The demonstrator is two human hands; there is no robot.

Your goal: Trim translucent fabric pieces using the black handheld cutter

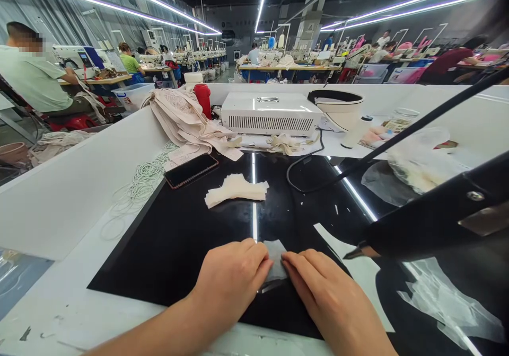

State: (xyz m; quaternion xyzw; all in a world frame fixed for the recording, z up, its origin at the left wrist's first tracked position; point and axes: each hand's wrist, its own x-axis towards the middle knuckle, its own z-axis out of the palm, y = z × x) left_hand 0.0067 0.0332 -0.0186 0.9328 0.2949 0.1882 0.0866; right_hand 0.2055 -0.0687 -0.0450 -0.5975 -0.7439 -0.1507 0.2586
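Between my two hands, a small translucent white sheet piece [275,258] lies low over a glossy black board [167,245]. My left hand [234,271] is closed in a pinch at the piece's left edge. At its right edge, the fingers of my right hand [326,284] are pressed together on it. A stack of cream fabric pieces [237,190] rests on the board just beyond my hands. To the right of my right hand lies a white curved sheet [363,276]. Farther right is a loose pile of translucent pieces [451,297].
A black pointed tool [433,213] juts in from the right, blurred and close. A phone [191,170], coiled pale cord [145,178], beige fabric strips [186,120], a white vented box [272,113] and a plastic bag [425,160] surround the board. People sit at sewing machines beyond.
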